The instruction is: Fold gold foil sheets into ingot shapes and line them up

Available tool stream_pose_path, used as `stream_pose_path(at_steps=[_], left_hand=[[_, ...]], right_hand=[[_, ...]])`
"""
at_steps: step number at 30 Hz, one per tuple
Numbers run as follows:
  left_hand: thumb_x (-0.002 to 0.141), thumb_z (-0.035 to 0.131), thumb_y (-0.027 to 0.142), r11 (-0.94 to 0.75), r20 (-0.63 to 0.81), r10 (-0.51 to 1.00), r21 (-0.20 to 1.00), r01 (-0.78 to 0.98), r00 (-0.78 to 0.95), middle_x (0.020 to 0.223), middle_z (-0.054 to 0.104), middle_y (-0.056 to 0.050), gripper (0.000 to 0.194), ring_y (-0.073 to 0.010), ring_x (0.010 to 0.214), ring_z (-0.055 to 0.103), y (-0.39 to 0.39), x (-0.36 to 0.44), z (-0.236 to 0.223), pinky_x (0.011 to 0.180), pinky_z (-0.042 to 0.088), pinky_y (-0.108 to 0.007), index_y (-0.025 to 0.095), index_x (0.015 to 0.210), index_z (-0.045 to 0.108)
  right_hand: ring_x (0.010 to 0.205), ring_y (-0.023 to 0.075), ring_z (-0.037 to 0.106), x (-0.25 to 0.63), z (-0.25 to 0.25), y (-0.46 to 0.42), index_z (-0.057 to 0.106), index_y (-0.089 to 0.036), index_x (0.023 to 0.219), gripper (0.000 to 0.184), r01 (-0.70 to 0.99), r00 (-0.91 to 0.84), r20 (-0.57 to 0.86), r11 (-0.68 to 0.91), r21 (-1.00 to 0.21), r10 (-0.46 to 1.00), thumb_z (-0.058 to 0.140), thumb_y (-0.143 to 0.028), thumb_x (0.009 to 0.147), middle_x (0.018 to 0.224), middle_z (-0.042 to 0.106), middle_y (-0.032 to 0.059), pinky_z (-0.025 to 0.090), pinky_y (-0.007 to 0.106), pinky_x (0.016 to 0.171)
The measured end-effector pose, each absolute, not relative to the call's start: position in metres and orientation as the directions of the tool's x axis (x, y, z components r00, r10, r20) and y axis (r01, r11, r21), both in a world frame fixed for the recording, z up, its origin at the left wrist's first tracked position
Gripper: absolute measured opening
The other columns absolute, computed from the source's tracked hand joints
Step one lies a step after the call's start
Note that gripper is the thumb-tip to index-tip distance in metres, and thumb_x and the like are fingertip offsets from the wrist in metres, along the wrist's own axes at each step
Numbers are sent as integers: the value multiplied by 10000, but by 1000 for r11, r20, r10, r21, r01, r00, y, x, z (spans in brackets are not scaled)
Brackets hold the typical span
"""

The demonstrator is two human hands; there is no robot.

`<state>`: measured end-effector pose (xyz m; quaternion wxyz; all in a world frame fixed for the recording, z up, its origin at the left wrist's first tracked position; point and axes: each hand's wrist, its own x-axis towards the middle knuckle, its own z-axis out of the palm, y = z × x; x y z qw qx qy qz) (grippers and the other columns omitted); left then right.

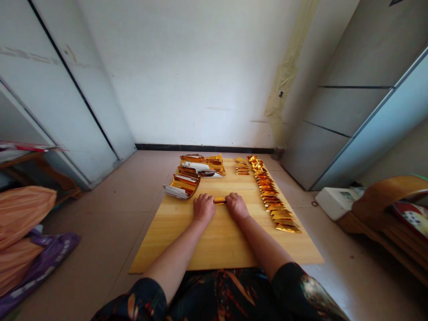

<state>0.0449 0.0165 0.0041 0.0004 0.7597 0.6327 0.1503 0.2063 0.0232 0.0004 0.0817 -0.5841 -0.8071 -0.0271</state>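
My left hand (203, 208) and my right hand (236, 206) rest on a pale wooden board (220, 243), gripping opposite ends of a small folded gold foil strip (220, 200). Left of my left hand lies a curled stack of gold foil sheets with white backing (185, 185). Beyond it is a loose heap of gold foil paper (200, 164). A long diagonal row of folded gold foil pieces (270, 196) runs along the board's right side, and a short stack of similar pieces (242, 167) sits at the far end.
The board lies on a beige tiled floor (100, 232) before a white wall with black skirting. Orange and purple bags (23, 223) heap up at the left, near a white cabinet. A white box (337, 203) and a curved wooden seat (384, 209) stand at the right.
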Motion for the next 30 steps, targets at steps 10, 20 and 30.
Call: stream_pose_path(at_steps=[10,20,30], left_hand=[[825,480,237,-197,233,962,227,954,143,979,605,-89,208,-247,1001,491,15,45,5,809,335,-369,217,957,639],[854,462,277,-197,270,953,195,961,141,954,622,-81,235,-236,967,511,15,45,4,798,349,-355,205,953,663],[879,442,278,-229,274,944,145,962,184,916,614,-78,251,-231,948,512,17,45,1,762,351,-352,220,890,686]], right_hand=[[930,196,488,209,1,18,599,-174,974,176,939,-291,235,324,-114,927,456,-174,872,956,595,79,339,274,793],[881,181,507,210,-1,19,600,-180,890,119,931,-314,310,354,-82,897,485,-211,881,923,602,64,332,256,736],[903,183,513,207,0,19,625,-183,870,191,956,-259,290,287,-59,921,457,-264,911,926,622,67,308,282,746]])
